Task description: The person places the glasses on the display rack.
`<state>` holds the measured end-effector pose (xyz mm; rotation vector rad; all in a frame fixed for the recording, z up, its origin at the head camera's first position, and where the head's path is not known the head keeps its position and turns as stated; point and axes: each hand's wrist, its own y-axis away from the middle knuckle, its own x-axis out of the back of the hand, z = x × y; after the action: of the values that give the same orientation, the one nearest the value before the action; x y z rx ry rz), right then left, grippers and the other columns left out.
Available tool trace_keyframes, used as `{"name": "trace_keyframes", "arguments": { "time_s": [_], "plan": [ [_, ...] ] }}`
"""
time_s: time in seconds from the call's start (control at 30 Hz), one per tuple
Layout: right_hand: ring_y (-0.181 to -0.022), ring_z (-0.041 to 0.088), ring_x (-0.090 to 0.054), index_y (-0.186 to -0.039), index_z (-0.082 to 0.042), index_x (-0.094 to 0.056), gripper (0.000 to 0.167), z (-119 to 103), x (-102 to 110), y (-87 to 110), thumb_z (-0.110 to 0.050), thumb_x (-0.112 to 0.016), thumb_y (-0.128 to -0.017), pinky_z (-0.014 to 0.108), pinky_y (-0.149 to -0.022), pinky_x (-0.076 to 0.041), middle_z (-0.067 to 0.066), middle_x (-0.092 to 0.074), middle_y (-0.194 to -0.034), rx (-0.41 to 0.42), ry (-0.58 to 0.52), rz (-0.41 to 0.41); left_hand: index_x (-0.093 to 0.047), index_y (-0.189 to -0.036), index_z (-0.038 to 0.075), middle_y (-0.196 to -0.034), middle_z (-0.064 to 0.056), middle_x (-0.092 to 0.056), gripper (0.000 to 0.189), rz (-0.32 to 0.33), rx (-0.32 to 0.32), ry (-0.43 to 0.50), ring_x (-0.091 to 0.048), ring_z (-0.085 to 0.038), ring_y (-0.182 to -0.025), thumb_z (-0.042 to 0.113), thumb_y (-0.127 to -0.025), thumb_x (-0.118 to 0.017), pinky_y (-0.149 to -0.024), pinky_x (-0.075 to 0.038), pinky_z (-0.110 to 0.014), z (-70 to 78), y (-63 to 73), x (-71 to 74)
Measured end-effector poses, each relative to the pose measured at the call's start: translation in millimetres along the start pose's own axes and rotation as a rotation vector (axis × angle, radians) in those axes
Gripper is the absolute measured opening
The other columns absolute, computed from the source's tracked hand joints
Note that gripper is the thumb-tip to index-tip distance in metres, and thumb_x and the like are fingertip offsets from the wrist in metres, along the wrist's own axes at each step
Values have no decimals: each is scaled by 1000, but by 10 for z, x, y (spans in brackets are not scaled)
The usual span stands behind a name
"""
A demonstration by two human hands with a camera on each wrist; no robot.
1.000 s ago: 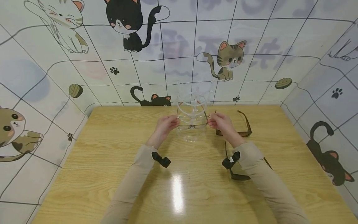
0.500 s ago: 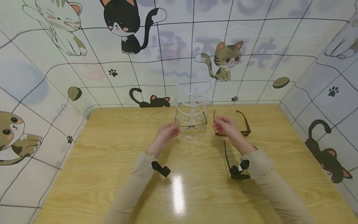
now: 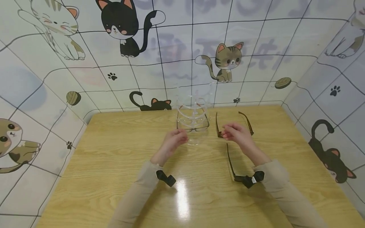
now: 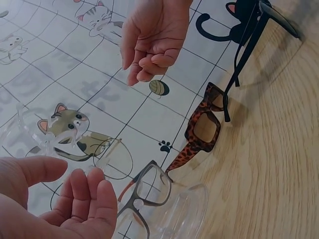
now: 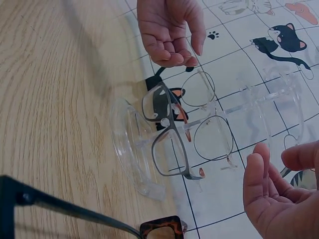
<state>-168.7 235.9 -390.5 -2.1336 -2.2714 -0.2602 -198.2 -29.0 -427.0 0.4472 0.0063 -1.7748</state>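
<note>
A clear plastic glasses stand [image 5: 122,144] bears two pairs of glasses. Wire-rimmed round glasses [image 5: 215,117] sit above dark-framed rectangular glasses [image 5: 170,122]. My left hand [image 3: 174,141], fingers loosely curled and holding nothing, is just in front of the stand's left side. To the stand's right, my right hand [image 3: 239,135] hovers with loosely bent fingers and nothing in them. In the head view it partly covers tortoiseshell sunglasses [image 4: 202,105] on the table. Black-framed glasses [image 3: 239,178] lie nearer me, partly hidden by the right wrist camera.
The wooden table [image 3: 119,158] carries the stand near its back edge. Behind it and along both sides rises a white wall covering [image 3: 182,44] printed with cats and grid lines. Black cameras are strapped to both wrists.
One second ago both hands held the ends of the wire-rimmed glasses at the stand. They have let go and drawn back toward me, the right hand also moving rightward. The glasses stay on the stand.
</note>
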Motion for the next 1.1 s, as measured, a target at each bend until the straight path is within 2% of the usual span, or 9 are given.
{"name": "trace_keyframes", "arguments": {
  "time_s": [0.23, 0.5, 0.63, 0.73, 0.87, 0.93, 1.1],
  "plan": [
    [-75, 10, -62, -108, -2, -57, 22, -8, 105, 136, -21, -54, -97, 24, -70, -54, 2, -65, -86, 28, -28, 10, -56, -103, -9, -87, -9, -61, 14, -30, -20, -45, -62, -11, -73, -2, -91, -54, -73, -53, -23, -70, 33, -99],
    [-76, 9, -62, -106, -5, -58, 20, -9, 249, 281, -23, -54, -97, 23, -70, -54, -1, -64, -86, 33, -4, 17, -55, -105, -14, -82, 0, -60, 18, -121, -29, -98, -62, -9, -73, -3, -91, -54, -73, -53, -23, -155, 67, -237],
    [-76, 8, -62, -109, 1, -56, 26, 17, 345, 362, -22, -53, -97, 22, -70, -54, -2, -63, -87, 29, -5, 28, -56, -103, -14, -82, -3, -61, 17, -155, -33, -114, -62, -9, -74, -3, -90, -55, -74, -53, -23, -192, 91, -312],
    [-75, 7, -62, -107, -1, -56, 24, 47, 422, 420, -22, -53, -97, 21, -69, -53, -3, -63, -86, 16, -11, 40, -56, -104, -15, -84, -9, -62, 19, -168, -40, -130, -62, -10, -73, -3, -89, -55, -75, -54, -25, -220, 114, -371],
    [-75, 7, -62, -101, -9, -58, 15, 91, 523, 503, -23, -54, -97, 21, -68, -53, -6, -64, -85, 2, -3, 62, -56, -105, -16, -82, -6, -62, 22, -191, -36, -145, -62, -9, -72, -3, -89, -55, -75, -54, -27, -276, 128, -453],
    [-76, 7, -63, -100, -11, -59, 13, 114, 568, 543, -23, -54, -97, 20, -68, -53, -7, -64, -85, -3, -4, 71, -56, -104, -15, -79, 0, -61, 20, -201, -26, -143, -62, -8, -71, -2, -88, -56, -75, -54, -27, -313, 128, -495],
    [-76, 7, -64, -99, -14, -61, 10, 177, 664, 628, -22, -54, -96, 20, -68, -54, -6, -66, -85, -4, -21, 88, -58, -102, -16, -77, 1, -62, 21, -227, -28, -171, -62, -8, -69, -1, -88, -58, -74, -55, -29, -410, 133, -625]
  ]
}}
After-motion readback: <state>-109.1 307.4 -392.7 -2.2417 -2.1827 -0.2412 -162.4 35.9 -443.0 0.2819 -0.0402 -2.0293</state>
